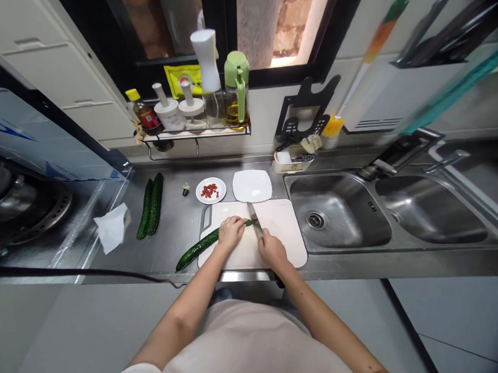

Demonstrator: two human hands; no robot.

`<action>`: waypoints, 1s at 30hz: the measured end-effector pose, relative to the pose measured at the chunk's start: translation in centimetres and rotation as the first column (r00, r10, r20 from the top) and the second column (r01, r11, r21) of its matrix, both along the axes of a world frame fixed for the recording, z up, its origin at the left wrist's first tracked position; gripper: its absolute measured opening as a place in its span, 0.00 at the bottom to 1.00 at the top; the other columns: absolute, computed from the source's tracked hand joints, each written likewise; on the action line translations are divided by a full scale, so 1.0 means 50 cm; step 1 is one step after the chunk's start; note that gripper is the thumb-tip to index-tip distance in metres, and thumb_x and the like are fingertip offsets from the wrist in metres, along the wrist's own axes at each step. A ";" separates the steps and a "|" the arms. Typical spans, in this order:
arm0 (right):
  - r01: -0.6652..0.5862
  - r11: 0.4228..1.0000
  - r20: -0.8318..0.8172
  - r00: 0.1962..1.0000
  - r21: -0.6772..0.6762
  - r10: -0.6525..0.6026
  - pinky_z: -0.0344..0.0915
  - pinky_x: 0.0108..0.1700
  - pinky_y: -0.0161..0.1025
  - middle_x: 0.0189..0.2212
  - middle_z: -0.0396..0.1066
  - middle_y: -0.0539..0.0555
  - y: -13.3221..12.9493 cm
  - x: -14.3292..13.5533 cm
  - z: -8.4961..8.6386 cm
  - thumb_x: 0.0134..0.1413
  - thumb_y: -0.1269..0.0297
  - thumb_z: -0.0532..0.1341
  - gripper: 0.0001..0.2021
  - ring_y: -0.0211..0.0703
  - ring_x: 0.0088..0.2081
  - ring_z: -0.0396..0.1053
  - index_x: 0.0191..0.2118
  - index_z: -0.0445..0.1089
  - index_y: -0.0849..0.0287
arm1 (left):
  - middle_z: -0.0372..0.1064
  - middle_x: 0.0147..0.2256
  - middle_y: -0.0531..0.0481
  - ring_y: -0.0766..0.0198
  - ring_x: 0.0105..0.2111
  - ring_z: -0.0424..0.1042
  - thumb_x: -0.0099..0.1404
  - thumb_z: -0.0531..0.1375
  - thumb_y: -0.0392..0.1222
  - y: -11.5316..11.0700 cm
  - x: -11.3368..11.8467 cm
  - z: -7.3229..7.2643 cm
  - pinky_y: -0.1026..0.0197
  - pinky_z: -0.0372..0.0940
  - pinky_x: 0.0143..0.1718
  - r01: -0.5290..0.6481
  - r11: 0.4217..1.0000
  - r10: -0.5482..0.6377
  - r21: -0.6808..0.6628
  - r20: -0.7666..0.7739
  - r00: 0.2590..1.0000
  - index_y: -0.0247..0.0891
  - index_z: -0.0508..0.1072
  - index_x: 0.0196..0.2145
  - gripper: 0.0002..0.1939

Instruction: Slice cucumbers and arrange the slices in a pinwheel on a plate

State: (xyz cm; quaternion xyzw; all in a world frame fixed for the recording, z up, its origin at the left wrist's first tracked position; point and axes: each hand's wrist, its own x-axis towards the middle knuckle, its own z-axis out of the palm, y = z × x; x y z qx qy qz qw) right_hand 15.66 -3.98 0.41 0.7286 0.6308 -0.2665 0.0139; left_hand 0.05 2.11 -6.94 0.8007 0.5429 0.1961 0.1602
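A long green cucumber (199, 250) lies slantwise over the left part of the white cutting board (283, 243), its lower end past the board's edge. My left hand (231, 232) is closed over the cucumber near its right end. In my right hand (271, 246) is a kitchen knife (254, 219), its handle gripped and its blade pointing away from me, right beside the cucumber's tip. Whether the blade touches the cucumber I cannot tell. Behind the board stand a white square plate (252, 186) and a small plate (200, 192) with chopped red pieces (210, 191).
Two more cucumbers (153, 205) lie on the steel counter at left, near a crumpled white tissue (112, 227). Small green scraps (185, 188) sit behind the board. A double sink (337, 209) is at right. A condiment rack (196, 133) hangs at the back.
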 end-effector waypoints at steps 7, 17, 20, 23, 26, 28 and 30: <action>-0.031 0.999 0.033 0.999 -0.019 0.032 0.59 0.38 0.39 0.37 0.73 0.62 0.003 -0.019 -0.002 0.62 0.69 0.45 0.14 0.51 0.41 0.71 0.50 0.60 0.62 | 0.69 0.43 0.46 0.58 0.44 0.64 0.69 0.51 0.44 -0.005 0.002 -0.002 0.56 0.59 0.45 0.001 1.000 -0.001 0.019 -0.031 1.000 0.47 0.73 0.49 0.15; -0.038 0.995 0.009 0.999 -0.087 0.039 0.60 0.40 0.40 0.38 0.73 0.64 0.001 -0.047 0.001 0.61 0.71 0.45 0.14 0.50 0.42 0.71 0.51 0.58 0.65 | 0.69 0.42 0.48 0.59 0.43 0.64 0.69 0.51 0.44 -0.008 0.003 -0.001 0.57 0.59 0.43 0.006 0.997 0.000 0.076 -0.077 0.997 0.49 0.73 0.49 0.15; -0.032 0.993 0.003 0.999 -0.114 0.033 0.60 0.39 0.40 0.39 0.73 0.64 -0.007 -0.045 0.008 0.61 0.71 0.46 0.14 0.50 0.42 0.71 0.50 0.58 0.65 | 0.69 0.42 0.48 0.60 0.42 0.64 0.69 0.51 0.44 -0.007 0.003 -0.001 0.58 0.59 0.43 0.005 0.997 0.002 0.079 -0.085 0.996 0.48 0.73 0.49 0.15; -0.039 0.991 0.002 0.999 -0.132 0.040 0.59 0.37 0.39 0.38 0.72 0.64 -0.024 -0.039 0.013 0.60 0.72 0.46 0.13 0.51 0.42 0.71 0.49 0.58 0.65 | 0.69 0.42 0.48 0.60 0.42 0.65 0.69 0.51 0.43 -0.006 0.003 -0.001 0.58 0.60 0.43 0.014 0.997 -0.008 0.075 -0.082 0.997 0.48 0.73 0.49 0.15; -0.048 0.988 0.002 0.999 -0.150 0.048 0.59 0.36 0.39 0.38 0.72 0.65 -0.043 -0.032 0.016 0.60 0.72 0.46 0.13 0.51 0.41 0.71 0.49 0.59 0.64 | 0.70 0.42 0.48 0.60 0.43 0.65 0.69 0.51 0.44 -0.005 0.003 0.001 0.58 0.60 0.44 0.018 0.997 -0.012 0.073 -0.072 0.997 0.48 0.73 0.48 0.15; -0.050 0.987 -0.001 0.999 -0.152 0.051 0.58 0.36 0.39 0.37 0.72 0.64 -0.053 -0.029 0.017 0.60 0.72 0.46 0.13 0.50 0.41 0.71 0.48 0.59 0.64 | 0.70 0.43 0.48 0.60 0.43 0.65 0.69 0.51 0.44 -0.005 0.003 0.001 0.58 0.60 0.44 0.014 0.998 -0.009 0.068 -0.069 0.998 0.47 0.73 0.48 0.15; -0.054 0.987 -0.001 0.999 -0.150 0.054 0.58 0.35 0.38 0.37 0.72 0.64 -0.058 -0.028 0.017 0.60 0.72 0.46 0.12 0.50 0.41 0.71 0.48 0.59 0.64 | 0.70 0.43 0.49 0.60 0.44 0.65 0.69 0.51 0.44 -0.005 0.004 0.001 0.58 0.60 0.45 0.007 0.998 -0.003 0.060 -0.068 0.998 0.47 0.73 0.48 0.14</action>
